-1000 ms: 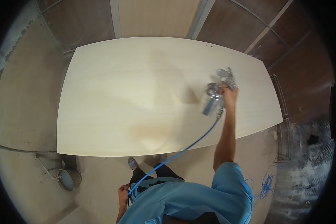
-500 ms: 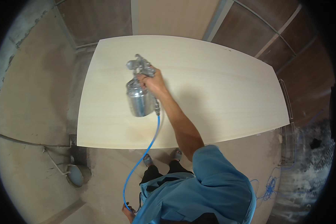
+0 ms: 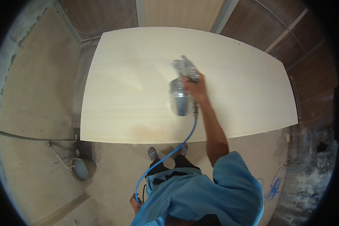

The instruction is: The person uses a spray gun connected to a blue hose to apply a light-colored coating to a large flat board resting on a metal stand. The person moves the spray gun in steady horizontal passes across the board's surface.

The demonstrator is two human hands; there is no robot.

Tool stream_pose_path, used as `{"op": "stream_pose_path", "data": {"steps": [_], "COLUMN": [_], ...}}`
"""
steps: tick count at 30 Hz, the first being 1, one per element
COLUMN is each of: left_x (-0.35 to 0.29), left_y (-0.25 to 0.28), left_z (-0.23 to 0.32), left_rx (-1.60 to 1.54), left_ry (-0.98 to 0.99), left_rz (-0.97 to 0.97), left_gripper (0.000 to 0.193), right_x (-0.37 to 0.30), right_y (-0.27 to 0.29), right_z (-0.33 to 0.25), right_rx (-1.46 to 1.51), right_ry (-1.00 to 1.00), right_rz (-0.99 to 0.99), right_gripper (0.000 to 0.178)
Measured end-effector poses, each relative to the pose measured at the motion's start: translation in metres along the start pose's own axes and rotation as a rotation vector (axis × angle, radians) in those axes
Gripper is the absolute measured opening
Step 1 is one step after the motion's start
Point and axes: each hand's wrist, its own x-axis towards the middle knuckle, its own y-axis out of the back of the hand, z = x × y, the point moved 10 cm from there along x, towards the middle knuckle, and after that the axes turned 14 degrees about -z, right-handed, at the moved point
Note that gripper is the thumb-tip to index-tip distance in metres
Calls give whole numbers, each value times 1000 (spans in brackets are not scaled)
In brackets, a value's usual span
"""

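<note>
So the spray gun (image 3: 184, 67) is up over the middle of that big pale panel (image 3: 245, 90), with its metal cup (image 3: 179, 98) hanging underneath. It's a bit blurred, and I can't tell exactly how high off the surface it sits. The right hand (image 3: 195, 86) has its fingers wrapped around the gun's handle; whether the trigger is squeezed, I can't make out.

My read is that the step in hand is a pass of the gun across the panel. I'd say the next move calls for a level wrist, a steady gap to the surface and enough slack in the line.

The blue hose (image 3: 152, 164) runs from under the handle, over the panel's near edge and down to the left hand (image 3: 135, 204) by the hip. Those fingers look curled around the hose, though the blue shirt (image 3: 203, 194) crowds the view.

Further out, there's a bucket (image 3: 80, 170) on the left and a loose blue coil (image 3: 275, 188) on the floor at right.
</note>
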Motion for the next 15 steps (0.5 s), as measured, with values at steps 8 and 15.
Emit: {"op": "stream_pose_path", "data": {"steps": [8, 15], "left_x": [-31, -65], "left_y": [33, 32], "left_z": [121, 205], "left_rx": [96, 175], "left_ry": [-340, -304], "left_rz": [-159, -170], "left_gripper": [38, 39], "right_x": [-24, -35], "right_y": [54, 96], "right_z": [17, -21], "right_rx": [69, -164], "right_ry": [-67, 52], "right_rz": [140, 333], "right_gripper": [21, 9]}}
